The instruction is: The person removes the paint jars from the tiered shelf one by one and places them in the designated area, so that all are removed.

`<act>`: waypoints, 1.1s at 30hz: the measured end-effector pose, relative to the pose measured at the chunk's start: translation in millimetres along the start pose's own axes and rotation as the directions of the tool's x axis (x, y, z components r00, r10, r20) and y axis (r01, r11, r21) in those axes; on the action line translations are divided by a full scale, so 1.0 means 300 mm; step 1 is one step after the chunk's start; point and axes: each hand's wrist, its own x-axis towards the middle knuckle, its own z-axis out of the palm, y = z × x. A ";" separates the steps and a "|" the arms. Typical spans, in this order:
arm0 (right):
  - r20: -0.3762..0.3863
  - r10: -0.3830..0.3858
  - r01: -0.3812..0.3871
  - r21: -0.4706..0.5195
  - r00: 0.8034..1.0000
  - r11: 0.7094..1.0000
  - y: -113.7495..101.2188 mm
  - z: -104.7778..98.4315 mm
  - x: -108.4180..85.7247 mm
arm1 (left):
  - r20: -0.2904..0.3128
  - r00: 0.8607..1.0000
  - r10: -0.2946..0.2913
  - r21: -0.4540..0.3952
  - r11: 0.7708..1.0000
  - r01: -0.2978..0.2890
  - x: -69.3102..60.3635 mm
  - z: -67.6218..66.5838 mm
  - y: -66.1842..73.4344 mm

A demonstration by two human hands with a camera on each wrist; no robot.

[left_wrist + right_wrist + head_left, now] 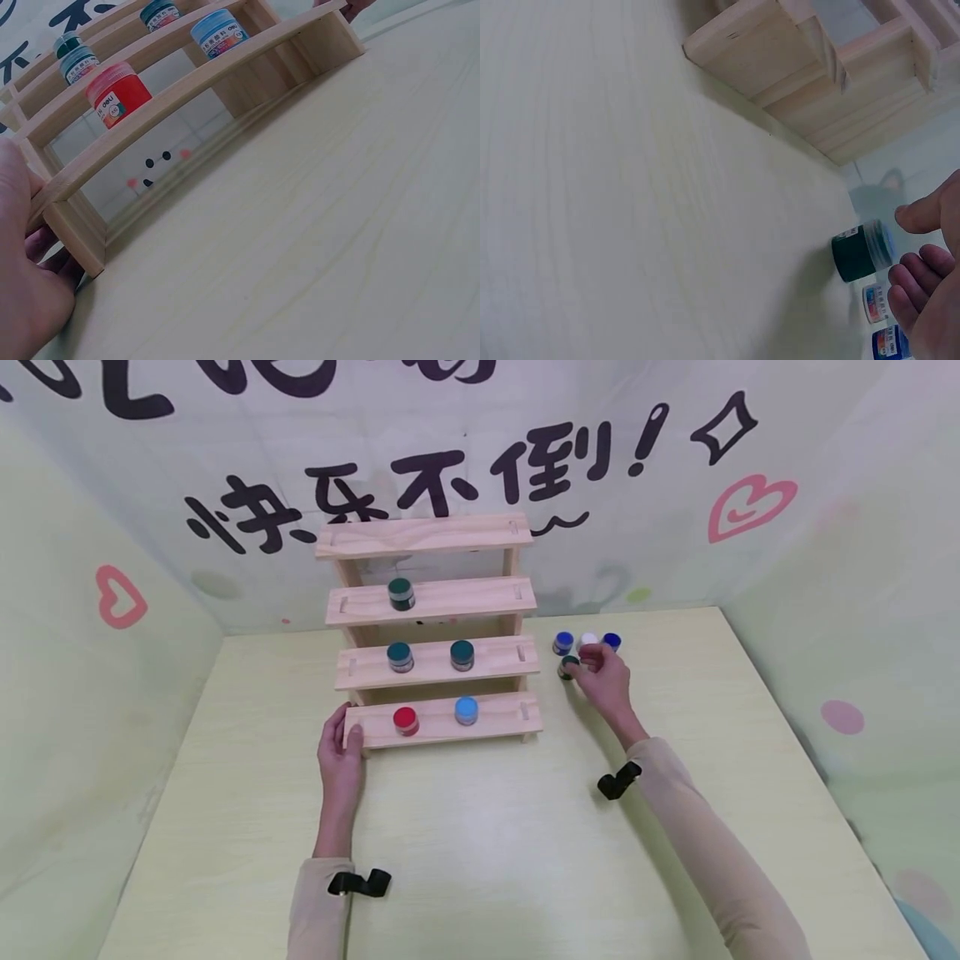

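A light wooden stepped rack [442, 727] stands on the table and carries small paint jars. My left hand [341, 752] grips the left end of its lowest step, thumb on top. That step bears a red jar [406, 721] and a light blue jar [466, 710]. Two dark green jars [400, 657] sit one step higher, and another dark green jar [401, 594] sits above them. Right of the rack, my right hand [606, 683] is at a dark green jar [853, 253] on the table. In the right wrist view its thumb and fingers are spread apart beside the lid.
Behind the right hand stand a blue jar [562, 643], a white-lidded jar [588, 642] and a second blue jar [612, 642]. A printed cloth wall [637, 552] closes off the table's back edge. The rack's top step [427, 535] reaches up in front of it.
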 end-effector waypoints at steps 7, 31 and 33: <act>-0.028 -0.054 0.056 0.069 0.998 0.996 -0.081 -0.012 -0.004 | -0.012 1.000 0.006 0.012 1.000 -0.005 -0.002 -0.004 0.002; -0.129 -0.312 0.335 0.244 0.941 0.910 -0.355 0.060 -0.033 | 0.008 1.000 0.021 0.007 1.000 -0.021 -0.004 -0.002 0.007; -0.136 -0.338 0.363 0.261 0.931 0.895 -0.394 0.065 -0.055 | 0.008 1.000 0.020 0.005 1.000 -0.020 -0.004 -0.002 0.008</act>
